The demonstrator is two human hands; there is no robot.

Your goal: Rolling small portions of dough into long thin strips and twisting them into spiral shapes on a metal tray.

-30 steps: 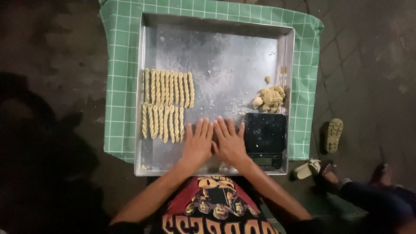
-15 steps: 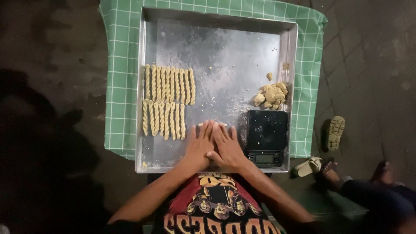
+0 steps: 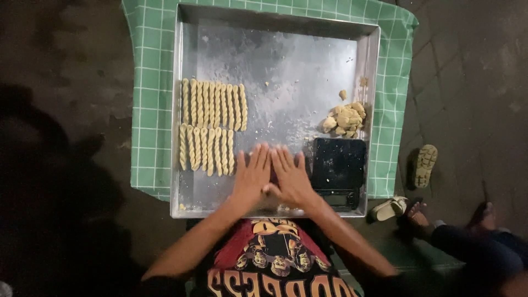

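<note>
Left hand (image 3: 252,177) and right hand (image 3: 290,177), both flat and unclenched, grasping nothing, pressed side by side on metal tray (image 3: 286,71); twisted dough sticks (image 3: 212,124) in two rows just left of fingertips, black scale (image 3: 338,168) just right, dough lumps (image 3: 345,119) beyond it.
</note>
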